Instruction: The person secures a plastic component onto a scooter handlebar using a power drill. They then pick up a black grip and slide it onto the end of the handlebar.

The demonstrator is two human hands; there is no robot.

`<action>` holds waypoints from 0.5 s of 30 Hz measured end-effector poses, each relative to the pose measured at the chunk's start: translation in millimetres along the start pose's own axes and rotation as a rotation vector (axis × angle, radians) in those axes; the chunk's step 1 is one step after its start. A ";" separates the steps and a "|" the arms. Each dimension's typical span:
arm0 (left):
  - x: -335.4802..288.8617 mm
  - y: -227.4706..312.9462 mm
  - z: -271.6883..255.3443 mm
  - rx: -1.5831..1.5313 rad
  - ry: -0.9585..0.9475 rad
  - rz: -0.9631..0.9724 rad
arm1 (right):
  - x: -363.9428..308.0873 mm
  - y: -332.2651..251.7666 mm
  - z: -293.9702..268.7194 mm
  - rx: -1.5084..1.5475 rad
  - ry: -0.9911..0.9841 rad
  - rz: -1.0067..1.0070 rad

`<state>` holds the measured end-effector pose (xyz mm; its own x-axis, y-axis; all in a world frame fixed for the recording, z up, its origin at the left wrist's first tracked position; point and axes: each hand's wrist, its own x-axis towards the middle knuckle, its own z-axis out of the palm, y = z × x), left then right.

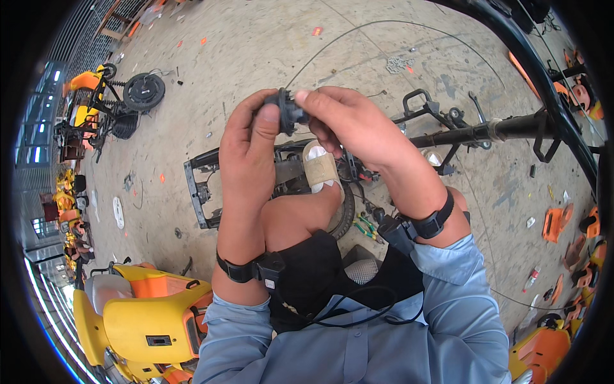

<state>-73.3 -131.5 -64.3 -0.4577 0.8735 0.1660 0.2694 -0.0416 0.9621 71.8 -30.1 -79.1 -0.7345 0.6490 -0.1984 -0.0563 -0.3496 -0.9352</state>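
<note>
Part (290, 115) between left hand (245, 137) and right hand (354, 125), bodywork (148, 323) to the left

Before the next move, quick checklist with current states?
1. Dark round part gripped by both hands: ok, left hand and right hand on it.
2. Thin wire separate from it: cannot tell, one end disappears there.
3. Floor free of loose tools: not ok, green-handled tools lie beside the black tire.
4. Straps around forearms: ok, left strap and right strap.
</note>
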 end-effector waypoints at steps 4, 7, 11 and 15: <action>-3.0 3.7 1.0 -0.040 -0.039 -0.005 | -0.7 -4.2 0.0 0.017 0.017 0.002; -4.4 4.6 1.1 -0.069 -0.062 0.011 | -2.0 -7.6 -3.4 0.037 0.001 0.011; -5.8 1.6 3.8 -0.098 -0.087 0.074 | -0.9 -6.3 -14.1 0.111 -0.065 0.056; -5.9 -4.7 3.3 -0.135 -0.084 0.153 | -3.5 -9.7 -14.0 0.094 -0.060 0.096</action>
<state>-69.1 -134.9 -70.5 -0.3468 0.8889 0.2993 0.2122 -0.2365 0.9482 84.4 -19.5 -73.4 -0.7784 0.5692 -0.2648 -0.0455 -0.4718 -0.8805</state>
